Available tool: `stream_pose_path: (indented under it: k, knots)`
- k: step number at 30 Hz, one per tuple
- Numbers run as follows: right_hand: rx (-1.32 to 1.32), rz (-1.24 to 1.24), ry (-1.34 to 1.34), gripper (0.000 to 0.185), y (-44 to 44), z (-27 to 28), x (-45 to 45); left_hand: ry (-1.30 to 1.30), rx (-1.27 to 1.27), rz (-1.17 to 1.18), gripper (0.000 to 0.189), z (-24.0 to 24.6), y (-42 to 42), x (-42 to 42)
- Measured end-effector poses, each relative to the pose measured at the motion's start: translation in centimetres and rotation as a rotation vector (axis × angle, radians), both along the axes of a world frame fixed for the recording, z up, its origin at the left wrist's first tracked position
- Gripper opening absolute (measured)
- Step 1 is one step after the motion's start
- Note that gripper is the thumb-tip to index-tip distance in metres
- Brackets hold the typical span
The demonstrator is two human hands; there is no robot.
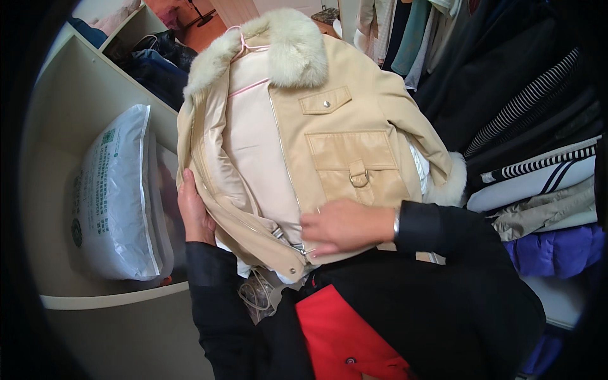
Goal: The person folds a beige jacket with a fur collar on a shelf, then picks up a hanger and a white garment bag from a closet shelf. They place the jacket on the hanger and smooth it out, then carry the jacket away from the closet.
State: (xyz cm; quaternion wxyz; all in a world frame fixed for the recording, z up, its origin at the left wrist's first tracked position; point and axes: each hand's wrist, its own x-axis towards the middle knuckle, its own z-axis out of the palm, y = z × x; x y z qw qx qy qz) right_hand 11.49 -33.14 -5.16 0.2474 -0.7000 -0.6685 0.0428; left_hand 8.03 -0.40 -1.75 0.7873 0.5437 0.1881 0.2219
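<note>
A beige jacket [332, 121] with a cream fur collar [297, 47] and a fur cuff [449, 183] is spread before me, its front zip undone. Inside the neck sits a pink clothes hanger [243, 46]. My left hand [194, 211] holds the jacket's side edge; some of its fingers are hidden behind the cloth. Over the lower front edge, by the zip's bottom end, lies my right hand [344, 225]. It is slightly blurred, and whether its fingers pinch the cloth is unclear. A leather-look flap pocket [351, 149] with a metal ring is just above that hand.
On the left, a white shelf unit [114, 299] holds a stuffed plastic bag [118, 199] bearing print. Dark folded clothes [156, 66] fill a compartment farther back. Hanging garments [403, 38] stand behind, and striped clothes [536, 166] with a purple padded garment [555, 251] crowd the right.
</note>
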Motion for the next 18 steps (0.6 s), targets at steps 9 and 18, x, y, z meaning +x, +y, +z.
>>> stream_pose_path:
  k: [9,18]
  knots:
    - [-0.191,-0.295,-0.368,0.034,-0.8,-0.5,3.0,0.103,0.142,-0.023,0.042,0.4,-0.7,-1.1]
    - [0.111,-0.678,-0.421,0.026,-12.6,5.3,3.3,0.135,0.108,-0.093,0.023,-1.8,-7.1,-0.2]
